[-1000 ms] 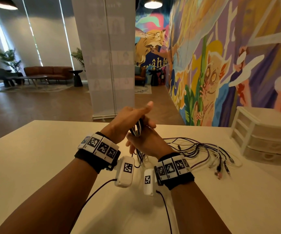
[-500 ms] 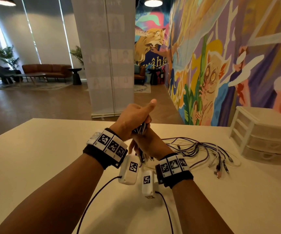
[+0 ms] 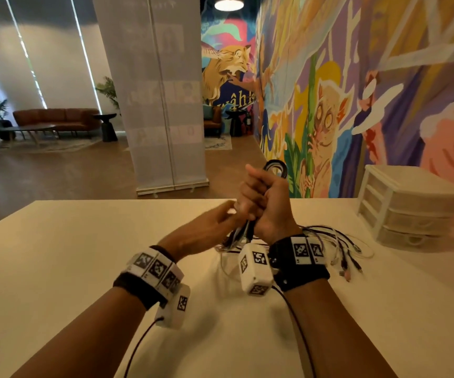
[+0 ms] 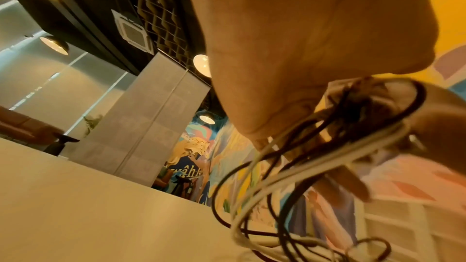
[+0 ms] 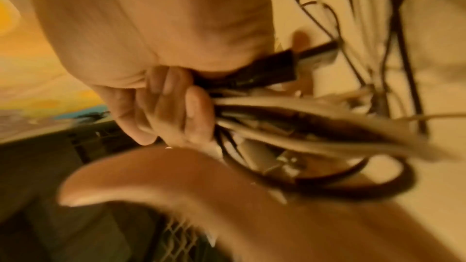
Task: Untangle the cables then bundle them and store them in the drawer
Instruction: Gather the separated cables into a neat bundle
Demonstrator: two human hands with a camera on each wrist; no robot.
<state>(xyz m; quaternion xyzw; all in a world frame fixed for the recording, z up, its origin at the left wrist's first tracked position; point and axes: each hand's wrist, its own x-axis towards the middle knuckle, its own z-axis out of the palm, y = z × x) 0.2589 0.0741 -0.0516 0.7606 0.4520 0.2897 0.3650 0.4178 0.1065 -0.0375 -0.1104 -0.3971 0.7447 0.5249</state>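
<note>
- Right hand [image 3: 268, 205] is seen clenched round a folded bunch of thin black and white cables [image 3: 275, 167], raised above the pale matt desk [image 3: 56, 255]; looped ends stick out of the fist at 12 o'clock and the loose lengths hang down at 6 o'clock.
- Left hand [image 3: 209, 230] is held at 9 o'clock of the bunch, fingers reaching to the hanging strands; through the motion blur it cannot be told whether they are pinched or only touched.
- More of the thin cables [image 3: 337, 246] are left spread on the desk at 3 o'clock of the right wrist, their small plugs lying at the near end.
- A white plastic three-drawer unit [image 3: 411, 208] is stood at the desk's 2 o'clock corner, all drawers appearing closed.
- The cables are judged light, limp and smooth-jacketed, so loops are likely to spring open or slip unless gripped firmly.
- Hold is best taken at the middle of the folded bunch, not at the plugs, which could be strained at their joints.
- The trailing strands are likely to snag on one another if pulled quickly.
</note>
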